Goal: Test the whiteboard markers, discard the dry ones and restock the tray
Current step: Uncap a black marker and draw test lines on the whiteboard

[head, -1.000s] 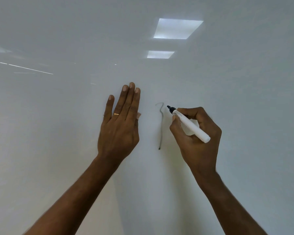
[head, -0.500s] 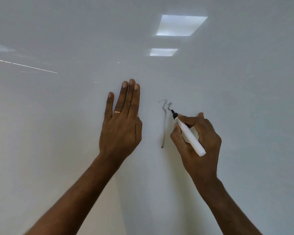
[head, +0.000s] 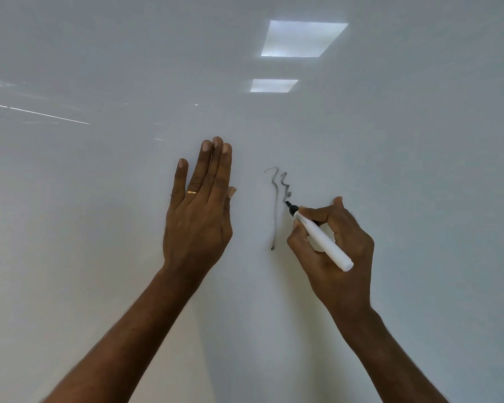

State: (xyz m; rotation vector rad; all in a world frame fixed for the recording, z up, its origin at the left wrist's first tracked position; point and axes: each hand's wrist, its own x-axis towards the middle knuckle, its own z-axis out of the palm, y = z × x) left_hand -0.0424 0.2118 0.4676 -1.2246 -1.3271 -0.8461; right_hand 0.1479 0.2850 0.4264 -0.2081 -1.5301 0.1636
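Note:
A white whiteboard (head: 99, 199) fills the whole view. My right hand (head: 335, 251) grips a white marker (head: 323, 242) with a black tip, and the tip touches the board. Two faint grey squiggly lines (head: 275, 210) run down the board just left of the tip; the shorter one ends at the tip. My left hand (head: 200, 216) lies flat against the board with its fingers straight, a hand's width left of the lines. A gold ring sits on one finger. No tray or other marker is in view.
Two bright rectangles (head: 301, 39) of ceiling light reflect in the board above the hands. A thin bright streak (head: 35, 112) reflects at the upper left.
My right hand moved down with the marker, drawing a second, shorter squiggle beside the first long line. My left hand stayed flat on the board.

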